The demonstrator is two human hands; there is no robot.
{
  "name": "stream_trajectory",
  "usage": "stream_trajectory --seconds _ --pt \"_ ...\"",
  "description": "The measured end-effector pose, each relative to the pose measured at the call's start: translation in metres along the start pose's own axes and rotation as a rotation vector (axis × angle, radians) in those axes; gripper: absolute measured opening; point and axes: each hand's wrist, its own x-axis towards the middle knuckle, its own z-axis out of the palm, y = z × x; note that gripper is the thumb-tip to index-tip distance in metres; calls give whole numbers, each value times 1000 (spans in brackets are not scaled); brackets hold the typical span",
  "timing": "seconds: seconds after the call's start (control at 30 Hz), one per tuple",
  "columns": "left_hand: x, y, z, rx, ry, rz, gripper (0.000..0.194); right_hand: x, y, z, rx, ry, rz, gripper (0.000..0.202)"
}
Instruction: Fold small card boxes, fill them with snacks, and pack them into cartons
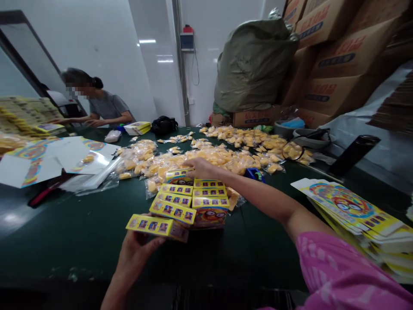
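Two short rows of small yellow printed boxes (210, 202) stand on the dark green table (258, 249) in front of me. My left hand (139, 247) is closed around the nearest yellow box (150, 224) of the left row, thumb along its lower front, and that box juts out to the left. My right hand (200, 167) reaches across to the far end of the rows, over the rearmost yellow box (177, 175). Its fingers are bent down behind the boxes and mostly hidden, so I cannot tell whether they grip one.
Beyond the boxes spreads a heap of clear-wrapped yellow pieces (206, 157). Flat printed cartons (351, 209) lie at right near a black bottle (355, 155). A blue tape dispenser (254, 174) sits behind my right forearm. Red-handled scissors (45, 193) lie left. Another person (108, 105) sits across the table.
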Motion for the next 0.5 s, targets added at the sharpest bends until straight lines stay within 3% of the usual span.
stream_trajectory --seconds 0.07,0.1,0.2,0.27,0.43,0.5 --pt "-3 -4 3 -39 15 -5 79 -12 -11 -3 -28 80 -26 31" --pt "-5 -6 4 -50 21 2 78 -17 -18 -5 -41 59 -73 30" --pt "-7 -12 5 -50 14 19 79 -27 -38 -10 -91 -228 -199 26" --pt "-6 -16 3 -52 11 27 83 -25 -44 -10 -101 -387 -165 26" --pt "-4 -21 0 -76 9 12 84 -1 -40 -9 -33 -574 -110 15" --pt "-4 -21 1 -94 -8 6 86 4 -40 -9 -61 -660 -157 27"
